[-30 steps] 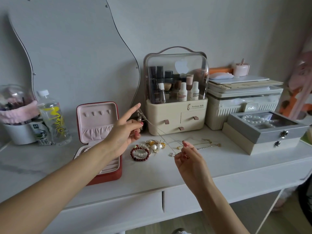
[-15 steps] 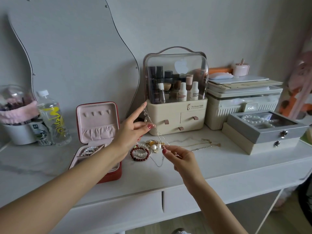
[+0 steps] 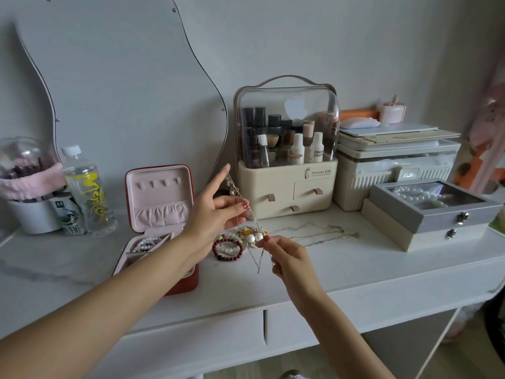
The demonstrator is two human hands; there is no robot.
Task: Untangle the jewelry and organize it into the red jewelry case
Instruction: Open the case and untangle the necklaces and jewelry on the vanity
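change: a second ago the right hand [image 3: 284, 258] hung low over the table and the chain [image 3: 247, 207] ran long and slack between the hands; now the right hand has come up and in, so the chain is a short, taut slant from the left forefinger down to the right fingertips
left hand [image 3: 216, 214]: forefinger stuck up with the chain's top end hooked over it; thumb and middle finger pinch the chain lower down
right hand: thumb and forefinger pinch the chain just above the pile; other fingers curled loosely
meaning: the chain looks lifted free of the heap, with only its loose tail dangling under the right hand; my guess is that it is nearly ready to go in the case
chain look: thin, silvery, with a small ornament near the top; too fine to tell any knots
pile [image 3: 250, 236]: gold bits, two pearls and bead bracelets [image 3: 228, 248] on the table [image 3: 355, 274], just right of the case
other necklaces [image 3: 325, 236]: two thin ones lying stretched out further right, apart from the pile
red case [image 3: 161, 222]: open, lid upright, pink lining; a pearl strand [image 3: 147, 243] already sits in the tray
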